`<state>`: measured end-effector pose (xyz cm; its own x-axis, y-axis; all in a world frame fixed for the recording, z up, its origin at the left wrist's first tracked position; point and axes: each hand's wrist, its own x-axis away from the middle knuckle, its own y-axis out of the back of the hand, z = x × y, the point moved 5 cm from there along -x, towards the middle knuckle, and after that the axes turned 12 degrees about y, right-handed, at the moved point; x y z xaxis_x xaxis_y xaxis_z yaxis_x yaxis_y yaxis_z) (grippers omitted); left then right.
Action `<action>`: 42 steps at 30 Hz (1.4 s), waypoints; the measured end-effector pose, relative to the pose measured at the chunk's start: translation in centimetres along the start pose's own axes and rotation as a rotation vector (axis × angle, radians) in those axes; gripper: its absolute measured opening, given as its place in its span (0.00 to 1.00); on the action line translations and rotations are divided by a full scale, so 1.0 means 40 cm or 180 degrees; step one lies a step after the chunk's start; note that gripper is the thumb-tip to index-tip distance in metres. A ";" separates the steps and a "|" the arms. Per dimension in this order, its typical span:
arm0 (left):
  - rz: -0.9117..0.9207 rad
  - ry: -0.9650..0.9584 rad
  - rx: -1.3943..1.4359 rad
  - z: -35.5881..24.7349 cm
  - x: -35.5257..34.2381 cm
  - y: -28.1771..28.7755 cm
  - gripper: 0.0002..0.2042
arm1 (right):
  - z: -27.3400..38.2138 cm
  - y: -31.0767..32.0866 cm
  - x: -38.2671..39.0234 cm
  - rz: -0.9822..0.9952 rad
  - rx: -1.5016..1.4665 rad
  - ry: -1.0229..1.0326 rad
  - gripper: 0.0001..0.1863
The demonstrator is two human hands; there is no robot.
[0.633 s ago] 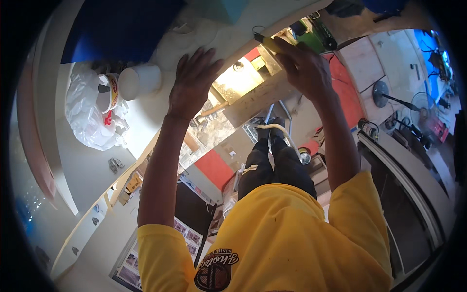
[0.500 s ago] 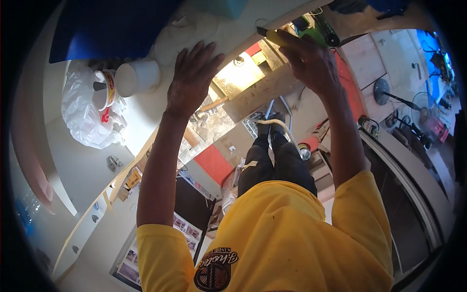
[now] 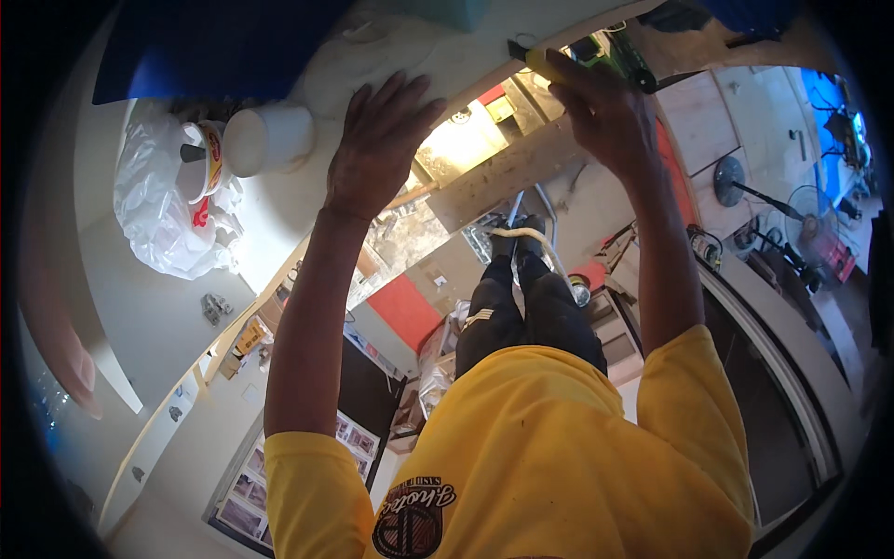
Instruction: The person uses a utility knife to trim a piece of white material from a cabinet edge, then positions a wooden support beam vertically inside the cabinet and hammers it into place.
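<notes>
Left hand [image 3: 377,149] lies flat, fingers spread, on a white board [image 3: 438,65]. Right hand [image 3: 605,116] is clenched around a yellow tool [image 3: 545,63] at the board's edge. A white cup [image 3: 265,140] and plastic bag [image 3: 163,219] sit just left

A white cup [image 3: 268,138] lies beside a crumpled plastic bag [image 3: 168,224].

Yellow shirt [image 3: 559,438], white cup [image 3: 265,140], blue sheet [image 3: 214,47], perhaps yellow-handled tool [image 3: 545,63]
</notes>
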<state>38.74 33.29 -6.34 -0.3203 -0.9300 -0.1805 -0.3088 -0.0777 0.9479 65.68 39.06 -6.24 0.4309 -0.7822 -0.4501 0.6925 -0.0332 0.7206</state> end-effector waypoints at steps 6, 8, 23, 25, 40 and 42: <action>-0.0021 0.0095 -0.0116 -0.006 -0.003 0.010 0.18 | 0.013 0.008 0.005 0.0185 0.0101 -0.0220 0.18; -0.0002 0.0072 -0.0002 0.001 0.002 0.008 0.19 | 0.014 0.015 0.024 0.0106 0.0130 -0.0223 0.18; -0.0892 0.0133 0.0441 -0.184 -0.087 0.032 0.29 | 0.007 0.005 0.006 0.0177 0.0234 -0.0158 0.18; -0.0956 0.0437 0.0521 -0.234 -0.148 0.015 0.30 | 0.013 0.006 0.005 0.0261 0.0159 -0.0244 0.18; -0.0967 0.0872 -0.0242 -0.126 -0.205 -0.044 0.05 | 0.011 0.004 0.018 0.0163 0.0058 -0.0186 0.17; -0.0994 0.0852 -0.0294 -0.123 -0.202 -0.043 0.05 | 0.016 0.008 0.025 0.0133 0.0156 -0.0225 0.17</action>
<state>46.28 39.16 -5.24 0.0238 -0.9162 -0.4001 -0.2687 -0.3913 0.8801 65.95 37.88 -6.11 0.4155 -0.8255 -0.3819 0.6448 -0.0288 0.7638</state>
